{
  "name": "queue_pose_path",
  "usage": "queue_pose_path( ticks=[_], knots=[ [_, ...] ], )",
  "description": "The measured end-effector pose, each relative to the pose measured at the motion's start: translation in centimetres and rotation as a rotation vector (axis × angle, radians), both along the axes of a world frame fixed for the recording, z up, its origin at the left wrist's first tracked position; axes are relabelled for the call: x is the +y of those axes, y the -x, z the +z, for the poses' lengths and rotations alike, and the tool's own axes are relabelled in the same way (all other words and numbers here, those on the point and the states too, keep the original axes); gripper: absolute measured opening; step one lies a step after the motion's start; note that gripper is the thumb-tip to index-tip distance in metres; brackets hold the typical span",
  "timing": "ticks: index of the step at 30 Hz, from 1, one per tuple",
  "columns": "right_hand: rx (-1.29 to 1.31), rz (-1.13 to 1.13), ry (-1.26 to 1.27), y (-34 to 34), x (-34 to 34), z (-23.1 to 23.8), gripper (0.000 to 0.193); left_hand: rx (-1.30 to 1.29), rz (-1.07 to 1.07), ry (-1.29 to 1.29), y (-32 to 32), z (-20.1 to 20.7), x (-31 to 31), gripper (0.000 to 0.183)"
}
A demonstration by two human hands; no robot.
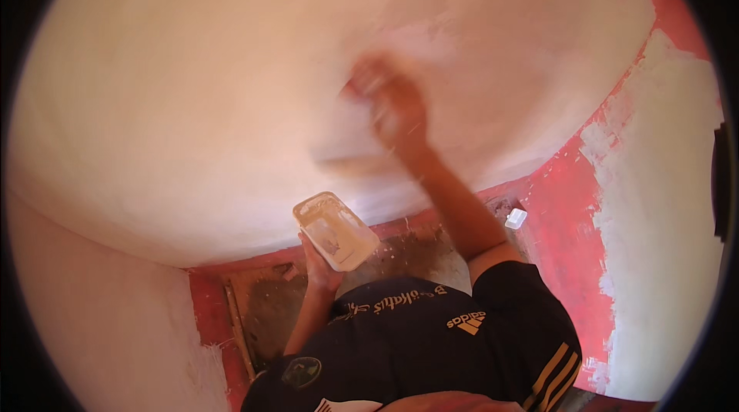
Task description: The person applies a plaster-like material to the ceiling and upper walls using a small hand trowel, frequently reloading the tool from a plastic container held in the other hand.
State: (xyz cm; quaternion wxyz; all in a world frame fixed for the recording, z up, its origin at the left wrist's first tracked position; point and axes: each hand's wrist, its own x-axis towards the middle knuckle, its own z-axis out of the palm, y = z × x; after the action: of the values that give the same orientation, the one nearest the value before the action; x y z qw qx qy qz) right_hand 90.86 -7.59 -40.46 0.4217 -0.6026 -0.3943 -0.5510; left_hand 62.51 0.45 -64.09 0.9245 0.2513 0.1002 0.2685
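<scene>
My left hand (pixel 317 267) grips a pale plastic tub (pixel 359 246) by its side, low in front of my chest. The tub is rectangular with rounded corners, and whitish paste is smeared inside it. Higher up, my right hand (pixel 396 108) is closed and blurred by motion, close to the whitish wall (pixel 192 96). Something reddish shows at its fingers, too smeared to name. Below that hand, a blurred grey patch with a dark lower edge lies against the wall; whether it is a blade or a shadow I cannot tell.
Red paint (pixel 566 220) shows along the wall's foot and on the right wall, with ragged white coating (pixel 654 181) beside it. A small white box-like item (pixel 516 218) lies near the right corner. A long thin stick (pixel 239 327) is low on the left, by the stained floor (pixel 269 312).
</scene>
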Motion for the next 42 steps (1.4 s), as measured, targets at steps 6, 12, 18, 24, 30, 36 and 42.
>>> queue_pose_path(
  ticks=[6,12,18,24,30,36,42],
  knots=[
    [0.201,0.467,0.049,-1.1,-5.5,-1.9,0.028,0.015,0.076,-0.046,-0.4,0.4,-0.9,0.073],
    [0.242,-0.126,-0.205,-7.7,-7.7,10.5,0.03,-0.006,0.104,-0.016,-2.0,-0.2,-2.2,0.073],
    [-0.163,0.532,0.412,4.7,2.1,-2.1,0.036,-0.026,0.096,-0.059,-2.3,-0.5,-2.4,0.074],
    [0.311,0.357,-0.146,-9.6,-9.1,9.3,0.032,0.007,0.264,-0.021,-3.8,0.2,-5.0,0.075],
    [-0.261,0.159,0.009,-5.3,0.3,11.2,0.032,-0.052,0.175,0.015,-4.4,-1.4,-3.5,0.074],
    [-0.078,0.87,0.329,-0.3,2.0,4.6,0.031,-0.006,0.245,-0.039,-3.6,-0.6,-3.8,0.075],
    [0.382,0.303,-0.43,-13.5,-7.8,19.9,0.041,0.048,0.309,-0.05,-4.4,-1.0,-3.3,0.076]
  ],
)
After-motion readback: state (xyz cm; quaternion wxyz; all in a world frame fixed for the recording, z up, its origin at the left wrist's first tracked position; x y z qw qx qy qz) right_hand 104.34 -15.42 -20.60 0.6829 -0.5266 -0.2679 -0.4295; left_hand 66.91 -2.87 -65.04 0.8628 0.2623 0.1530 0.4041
